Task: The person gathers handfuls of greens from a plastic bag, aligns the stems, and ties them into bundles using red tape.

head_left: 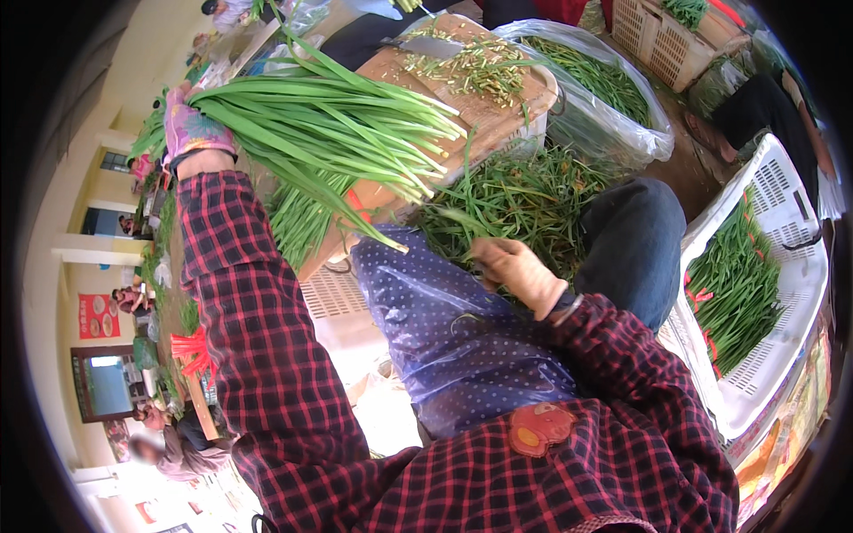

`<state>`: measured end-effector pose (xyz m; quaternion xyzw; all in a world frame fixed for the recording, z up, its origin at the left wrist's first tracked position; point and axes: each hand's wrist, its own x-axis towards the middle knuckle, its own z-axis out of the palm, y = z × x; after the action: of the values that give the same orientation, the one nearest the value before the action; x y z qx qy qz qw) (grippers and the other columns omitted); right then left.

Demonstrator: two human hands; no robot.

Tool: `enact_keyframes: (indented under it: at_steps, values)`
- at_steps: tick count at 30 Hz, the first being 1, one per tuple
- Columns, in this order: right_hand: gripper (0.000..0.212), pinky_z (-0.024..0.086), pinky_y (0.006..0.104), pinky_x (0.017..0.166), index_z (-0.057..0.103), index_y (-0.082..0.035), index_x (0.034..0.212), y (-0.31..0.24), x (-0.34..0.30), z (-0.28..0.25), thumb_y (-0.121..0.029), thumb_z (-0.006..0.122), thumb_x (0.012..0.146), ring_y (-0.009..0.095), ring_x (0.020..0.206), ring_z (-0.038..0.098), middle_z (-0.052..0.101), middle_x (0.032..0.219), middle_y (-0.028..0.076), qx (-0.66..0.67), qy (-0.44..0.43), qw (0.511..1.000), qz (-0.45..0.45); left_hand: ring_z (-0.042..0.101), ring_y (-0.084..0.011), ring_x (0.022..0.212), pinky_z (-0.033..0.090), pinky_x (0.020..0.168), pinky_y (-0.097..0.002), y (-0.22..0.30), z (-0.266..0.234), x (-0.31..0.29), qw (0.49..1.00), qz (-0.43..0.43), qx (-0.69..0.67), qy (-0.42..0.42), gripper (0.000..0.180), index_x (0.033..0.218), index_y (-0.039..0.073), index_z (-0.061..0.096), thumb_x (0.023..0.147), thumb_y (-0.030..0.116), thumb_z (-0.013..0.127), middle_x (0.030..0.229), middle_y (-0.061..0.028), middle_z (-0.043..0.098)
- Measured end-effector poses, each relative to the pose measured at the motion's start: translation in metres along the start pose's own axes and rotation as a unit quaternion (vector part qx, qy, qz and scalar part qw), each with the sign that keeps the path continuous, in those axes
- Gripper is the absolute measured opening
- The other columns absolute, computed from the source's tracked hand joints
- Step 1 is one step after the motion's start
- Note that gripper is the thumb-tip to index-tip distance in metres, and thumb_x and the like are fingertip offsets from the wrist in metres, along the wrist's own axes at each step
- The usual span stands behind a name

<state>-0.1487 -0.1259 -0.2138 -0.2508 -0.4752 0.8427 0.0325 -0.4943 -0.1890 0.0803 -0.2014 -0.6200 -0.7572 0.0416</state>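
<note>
Bright glare bleaches the lower left; curved edges fade to black.

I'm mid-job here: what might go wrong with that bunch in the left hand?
The left hand holds the green stalks toward their leafy end, and the pale ends splay, so some could slip out. A few droop low over the dotted apron and might fall there. The blade lies by trimmings on the board, so a careless reach may risk a cut.
</note>
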Motion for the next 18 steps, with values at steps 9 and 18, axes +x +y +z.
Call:
enact_keyframes:
  at_steps: [9, 18]
  values:
    - [0.074, 0.043, 0.045, 0.101, 0.047, -0.012, 0.136, -0.028, 0.001, 0.04, -0.031, 0.077, 0.071, 0.039, 0.118, 0.051, 0.056, 0.122, 0.025, -0.321, -0.038, 0.925, -0.2, 0.057, -0.035, 0.109, 0.047, 0.094, -0.0464, -0.012, 0.008, 0.013, 0.998, -0.016, -0.056, -0.012, 0.042, 0.118, 0.0, 0.054, 0.099, 0.03, 0.031, 0.118, -0.0199, 0.061]
    - [0.022, 0.052, 0.0306, 0.069, 0.058, -0.001, 0.091, -0.077, -0.019, 0.059, 0.014, 0.062, 0.076, 0.021, 0.079, 0.061, 0.058, 0.086, 0.009, -0.131, -0.075, 0.887, -0.436, 0.06, -0.0268, 0.081, 0.053, 0.074, -0.0426, -0.018, -0.027, 0.041, 0.995, -0.033, -0.086, -0.022, 0.031, 0.109, 0.008, 0.054, 0.099, 0.033, 0.04, 0.085, -0.009, 0.059]
